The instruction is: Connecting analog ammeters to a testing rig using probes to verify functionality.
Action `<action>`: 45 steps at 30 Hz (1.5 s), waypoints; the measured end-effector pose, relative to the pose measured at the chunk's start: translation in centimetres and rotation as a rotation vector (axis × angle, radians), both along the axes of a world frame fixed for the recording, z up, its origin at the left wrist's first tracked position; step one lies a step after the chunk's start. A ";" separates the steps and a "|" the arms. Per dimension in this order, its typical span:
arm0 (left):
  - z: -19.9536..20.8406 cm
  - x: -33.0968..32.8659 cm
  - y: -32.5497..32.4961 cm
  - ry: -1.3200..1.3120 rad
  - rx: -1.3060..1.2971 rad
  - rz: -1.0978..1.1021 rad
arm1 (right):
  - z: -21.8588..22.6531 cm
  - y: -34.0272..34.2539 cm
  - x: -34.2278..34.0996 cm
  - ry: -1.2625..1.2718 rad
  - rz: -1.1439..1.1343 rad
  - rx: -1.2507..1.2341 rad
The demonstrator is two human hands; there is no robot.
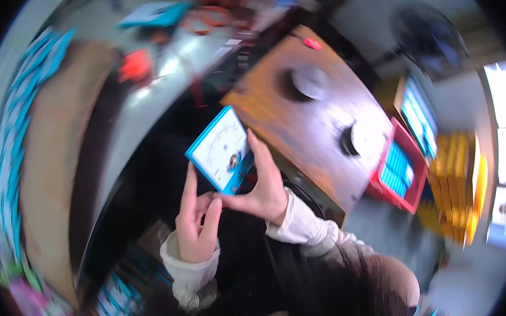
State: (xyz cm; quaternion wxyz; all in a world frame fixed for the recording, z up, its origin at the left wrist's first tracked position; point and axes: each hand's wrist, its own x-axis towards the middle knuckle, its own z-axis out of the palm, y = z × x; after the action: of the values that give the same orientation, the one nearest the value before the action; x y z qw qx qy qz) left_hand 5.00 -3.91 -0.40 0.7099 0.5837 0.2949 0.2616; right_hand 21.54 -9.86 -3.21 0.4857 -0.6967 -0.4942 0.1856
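An analog panel meter with a blue frame and a white dial face is held up in front of me, tilted. My right hand grips it along the right edge, fingers at the upper side and thumb at the bottom corner. From below, my left hand supports it: the index finger lies against the lower left edge, and the other fingers bend close to the bottom corner. The backs of the meter and some fingertips are hidden.
A wooden table stands to the right, bearing two round pieces and a small red object. Beyond are a red crate of blue parts, yellow bins and a fan. Blue-white pieces line the left board.
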 end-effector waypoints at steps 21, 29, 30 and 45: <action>-1.0 1.7 0.3 0.277 0.013 -0.041 | -5.6 -12.7 18.9 -0.434 -1.180 -0.303; -0.3 2.2 -0.2 0.289 -0.003 0.038 | -5.6 -13.0 19.0 -0.441 -1.195 -0.321; -0.4 2.1 -0.1 0.285 0.004 0.051 | -5.7 -13.0 19.0 -0.440 -1.194 -0.322; -1.5 1.9 -0.3 0.284 0.062 -0.060 | -5.9 -13.2 19.2 -0.449 -1.163 -0.315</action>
State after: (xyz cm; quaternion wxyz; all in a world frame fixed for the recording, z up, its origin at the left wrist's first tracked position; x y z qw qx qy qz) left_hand 6.95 -4.18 -1.86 0.6503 0.6449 0.3665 0.1639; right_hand 40.74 -23.03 -9.06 0.2835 -0.9358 -0.0923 -0.1880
